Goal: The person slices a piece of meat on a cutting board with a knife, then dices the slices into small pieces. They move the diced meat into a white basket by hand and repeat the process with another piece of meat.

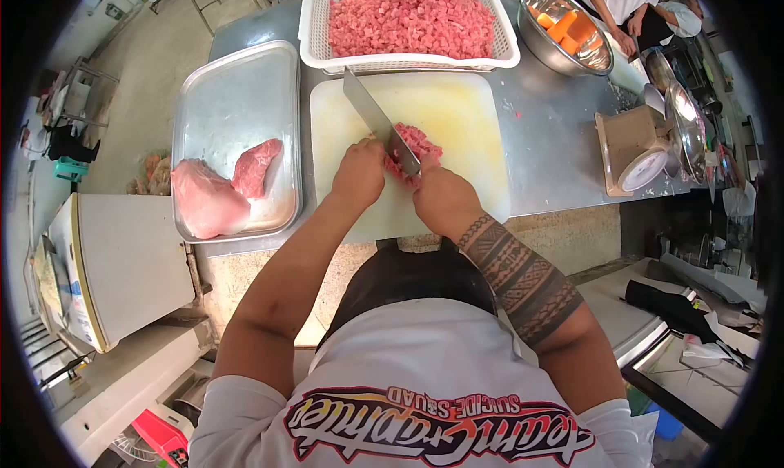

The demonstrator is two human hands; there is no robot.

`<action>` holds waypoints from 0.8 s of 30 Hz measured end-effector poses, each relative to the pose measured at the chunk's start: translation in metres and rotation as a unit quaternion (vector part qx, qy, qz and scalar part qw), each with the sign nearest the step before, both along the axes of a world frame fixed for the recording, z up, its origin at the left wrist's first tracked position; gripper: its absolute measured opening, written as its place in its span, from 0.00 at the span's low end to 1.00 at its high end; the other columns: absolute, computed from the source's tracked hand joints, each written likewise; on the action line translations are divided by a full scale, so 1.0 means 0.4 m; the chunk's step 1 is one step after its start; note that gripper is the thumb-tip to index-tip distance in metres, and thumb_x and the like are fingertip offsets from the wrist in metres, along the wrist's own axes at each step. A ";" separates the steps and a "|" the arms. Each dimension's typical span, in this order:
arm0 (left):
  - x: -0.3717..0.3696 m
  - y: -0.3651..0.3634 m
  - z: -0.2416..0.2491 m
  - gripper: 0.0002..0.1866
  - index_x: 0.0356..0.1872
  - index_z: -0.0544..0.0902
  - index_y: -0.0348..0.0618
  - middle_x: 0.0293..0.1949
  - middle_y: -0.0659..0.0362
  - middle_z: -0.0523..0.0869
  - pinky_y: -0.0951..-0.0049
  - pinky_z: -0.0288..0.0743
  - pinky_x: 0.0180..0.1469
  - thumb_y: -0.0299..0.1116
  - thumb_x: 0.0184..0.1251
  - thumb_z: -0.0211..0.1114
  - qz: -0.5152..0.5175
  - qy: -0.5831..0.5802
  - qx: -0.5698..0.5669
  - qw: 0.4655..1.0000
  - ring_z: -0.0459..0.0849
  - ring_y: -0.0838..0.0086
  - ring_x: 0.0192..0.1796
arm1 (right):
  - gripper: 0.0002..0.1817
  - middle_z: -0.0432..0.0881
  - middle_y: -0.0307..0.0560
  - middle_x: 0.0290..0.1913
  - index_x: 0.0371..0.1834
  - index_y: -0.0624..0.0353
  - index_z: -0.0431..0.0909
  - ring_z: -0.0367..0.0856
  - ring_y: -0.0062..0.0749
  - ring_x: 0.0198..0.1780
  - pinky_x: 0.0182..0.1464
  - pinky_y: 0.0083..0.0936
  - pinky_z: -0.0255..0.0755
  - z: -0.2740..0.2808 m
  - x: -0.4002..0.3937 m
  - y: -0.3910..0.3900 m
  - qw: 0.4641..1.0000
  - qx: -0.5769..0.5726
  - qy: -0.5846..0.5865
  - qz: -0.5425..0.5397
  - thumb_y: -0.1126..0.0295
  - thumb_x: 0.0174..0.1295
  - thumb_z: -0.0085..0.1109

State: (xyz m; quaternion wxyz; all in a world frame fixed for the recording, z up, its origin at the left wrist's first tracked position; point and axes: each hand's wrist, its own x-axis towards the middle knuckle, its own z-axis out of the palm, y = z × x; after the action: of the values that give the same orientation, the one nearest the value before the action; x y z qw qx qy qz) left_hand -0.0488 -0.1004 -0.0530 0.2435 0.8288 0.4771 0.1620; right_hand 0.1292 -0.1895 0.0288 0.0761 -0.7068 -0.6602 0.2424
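A cleaver-like knife (pixel 377 119) lies slantwise over the white cutting board (pixel 467 113), its tip toward the plastic basket. My right hand (pixel 447 200) is closed around its handle end, which the fingers hide. Under and beside the blade is a small heap of cut raw meat (pixel 420 140). My left hand (pixel 359 172) has its fingers curled in against the left side of this meat, close to the blade; the fingertips are partly hidden.
Left of the board, a metal tray (pixel 237 76) holds two raw meat pieces (pixel 204 200). Behind stands a white basket (pixel 408 62) of diced meat (pixel 412 19). Rightward are a steel bowl (pixel 535 43) with orange chunks (pixel 572 31), a scale (pixel 633 153) and another person's hands (pixel 627 39).
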 end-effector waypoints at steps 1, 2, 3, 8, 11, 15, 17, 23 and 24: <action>0.000 -0.002 0.016 0.08 0.46 0.83 0.35 0.51 0.40 0.87 0.49 0.79 0.63 0.22 0.71 0.58 0.004 -0.001 -0.011 1.000 0.83 0.44 0.58 | 0.19 0.89 0.68 0.39 0.57 0.71 0.72 0.90 0.65 0.43 0.49 0.55 0.83 0.025 0.001 -0.008 1.000 0.005 -0.002 0.009 0.72 0.65 0.57; 0.000 -0.007 0.032 0.08 0.46 0.83 0.35 0.50 0.40 0.87 0.50 0.79 0.63 0.22 0.71 0.58 0.008 -0.002 -0.022 1.000 0.83 0.44 0.58 | 0.19 0.89 0.68 0.40 0.57 0.71 0.72 0.90 0.65 0.43 0.49 0.56 0.83 0.059 0.003 -0.024 1.000 0.010 -0.004 0.019 0.72 0.66 0.57; 0.000 -0.013 0.042 0.08 0.46 0.83 0.35 0.49 0.41 0.87 0.50 0.80 0.62 0.22 0.70 0.58 0.013 -0.004 -0.034 0.999 0.84 0.44 0.57 | 0.19 0.89 0.68 0.40 0.57 0.71 0.72 0.90 0.65 0.44 0.49 0.56 0.83 0.089 0.002 -0.041 0.999 0.015 -0.006 0.028 0.72 0.66 0.57; 0.000 -0.010 -0.002 0.08 0.44 0.85 0.38 0.45 0.45 0.86 0.51 0.80 0.59 0.22 0.69 0.59 -0.003 0.008 -0.001 1.000 0.84 0.46 0.55 | 0.12 0.90 0.64 0.40 0.52 0.65 0.74 0.91 0.64 0.43 0.48 0.55 0.84 0.014 -0.004 -0.059 1.000 -0.008 -0.014 0.022 0.71 0.70 0.53; -0.009 -0.007 -0.008 0.09 0.44 0.86 0.39 0.44 0.46 0.86 0.51 0.81 0.58 0.21 0.67 0.60 -0.021 0.003 0.018 1.000 0.84 0.46 0.55 | 0.12 0.90 0.65 0.41 0.52 0.65 0.74 0.91 0.66 0.43 0.48 0.56 0.83 -0.015 -0.028 0.010 1.000 0.005 0.004 0.006 0.71 0.71 0.52; -0.016 -0.011 0.002 0.11 0.44 0.86 0.39 0.46 0.46 0.87 0.51 0.81 0.58 0.20 0.63 0.60 -0.028 -0.004 -0.001 1.000 0.84 0.45 0.55 | 0.14 0.90 0.66 0.42 0.53 0.66 0.73 0.90 0.65 0.45 0.50 0.56 0.83 -0.028 -0.020 0.033 0.999 0.027 0.036 0.008 0.66 0.74 0.53; -0.047 -0.021 0.008 0.10 0.45 0.85 0.38 0.47 0.45 0.87 0.51 0.80 0.58 0.20 0.65 0.61 0.012 -0.065 0.028 0.997 0.84 0.44 0.55 | 0.16 0.90 0.67 0.42 0.53 0.67 0.73 0.90 0.65 0.47 0.51 0.55 0.82 -0.024 0.011 0.028 0.998 0.005 0.066 0.016 0.64 0.75 0.56; -0.040 -0.195 0.143 0.24 0.62 0.83 0.40 0.63 0.45 0.83 0.43 0.73 0.70 0.22 0.62 0.62 -0.091 -0.185 0.188 0.960 0.79 0.41 0.69 | 0.17 0.89 0.66 0.41 0.54 0.67 0.73 0.89 0.66 0.47 0.51 0.55 0.81 0.070 0.079 -0.030 0.992 -0.006 0.126 0.022 0.64 0.73 0.61; -0.013 -0.223 0.156 0.27 0.66 0.82 0.41 0.68 0.45 0.82 0.41 0.70 0.73 0.22 0.62 0.62 -0.135 -0.208 0.201 0.948 0.77 0.40 0.73 | 0.17 0.89 0.66 0.41 0.54 0.66 0.73 0.89 0.66 0.47 0.50 0.56 0.81 0.087 0.080 -0.036 0.994 -0.012 0.109 0.028 0.65 0.72 0.61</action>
State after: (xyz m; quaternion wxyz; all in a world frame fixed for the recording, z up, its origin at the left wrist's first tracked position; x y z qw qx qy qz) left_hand -0.0541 -0.1898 0.0093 0.1856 0.8649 0.2571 0.3890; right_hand 0.1613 -0.2040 0.0635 0.1326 -0.6584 -0.6644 0.3278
